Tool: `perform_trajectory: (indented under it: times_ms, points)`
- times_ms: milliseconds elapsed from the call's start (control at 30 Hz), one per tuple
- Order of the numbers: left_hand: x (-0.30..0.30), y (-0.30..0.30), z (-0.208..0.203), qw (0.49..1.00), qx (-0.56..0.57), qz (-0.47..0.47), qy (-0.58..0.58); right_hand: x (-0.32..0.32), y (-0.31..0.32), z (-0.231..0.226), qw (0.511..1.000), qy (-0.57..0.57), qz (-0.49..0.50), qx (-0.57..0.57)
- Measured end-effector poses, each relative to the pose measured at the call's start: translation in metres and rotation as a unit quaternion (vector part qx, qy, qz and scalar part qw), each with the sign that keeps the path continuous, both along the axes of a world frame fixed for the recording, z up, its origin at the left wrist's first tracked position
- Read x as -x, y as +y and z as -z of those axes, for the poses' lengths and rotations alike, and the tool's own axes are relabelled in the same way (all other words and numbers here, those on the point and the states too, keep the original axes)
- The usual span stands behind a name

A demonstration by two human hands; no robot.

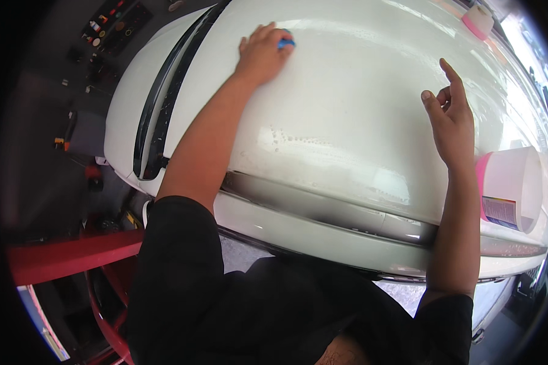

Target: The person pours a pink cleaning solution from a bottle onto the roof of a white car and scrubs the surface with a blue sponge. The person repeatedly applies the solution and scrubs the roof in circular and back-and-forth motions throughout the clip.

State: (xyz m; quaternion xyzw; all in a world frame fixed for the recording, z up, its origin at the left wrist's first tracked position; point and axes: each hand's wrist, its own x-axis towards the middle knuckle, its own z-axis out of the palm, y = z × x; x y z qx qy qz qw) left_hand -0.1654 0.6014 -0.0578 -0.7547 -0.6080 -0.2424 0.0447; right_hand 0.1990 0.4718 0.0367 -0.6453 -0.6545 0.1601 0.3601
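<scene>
"White car panel point(347, 91) fills most of my feed. How are the arms posed?"

"Left forearm point(206, 137) reaches far forward across it; right forearm point(461, 213) rises almost straight at the other side."

"And the grips?"

"I see the right hand point(453, 121) seemingly lifted over the panel, index finger and thumb spread apart, other fingers curled in. Left hand point(263, 55) lies palm down, fingers bent, closed over something."

"Containers?"

"A pink-and-white bucket point(511, 176) sits just beside the right forearm; I can't make out its contents. Well beyond it is a smaller pink-and-white tub point(478, 23), contents also unclear."

"What's under the left hand?"

"A blue piece point(286, 44), held at the thumb side against the panel, partly hidden."
</scene>
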Motion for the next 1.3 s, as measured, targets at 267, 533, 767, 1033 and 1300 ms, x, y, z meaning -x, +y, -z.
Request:
perform_trajectory:
  times_ms: [267, 533, 767, 1033, 1300]
  points:
    - [-0.150, -0.078, -0.015, 0.944, 0.084, 0.313, 0.059, -0.005, 0.000, 0.002, 0.999, -0.030, 0.027, -0.011]
    - [-0.049, 0.066, -0.008, 0.987, 0.143, -0.005, 0.079, -0.006, 0.001, 0.003, 0.999, -0.015, 0.027, -0.023]
    - [-0.122, -0.007, -0.012, 0.970, 0.119, 0.197, 0.080, -0.011, -0.004, 0.005, 0.998, -0.035, 0.040, -0.020]
    - [-0.158, -0.048, -0.014, 0.927, 0.118, 0.345, 0.092, -0.017, 0.003, -0.003, 0.999, -0.016, 0.042, -0.023]
    - [-0.039, 0.069, -0.003, 0.990, 0.133, 0.007, 0.055, -0.006, -0.002, -0.005, 1.000, -0.008, 0.019, -0.023]
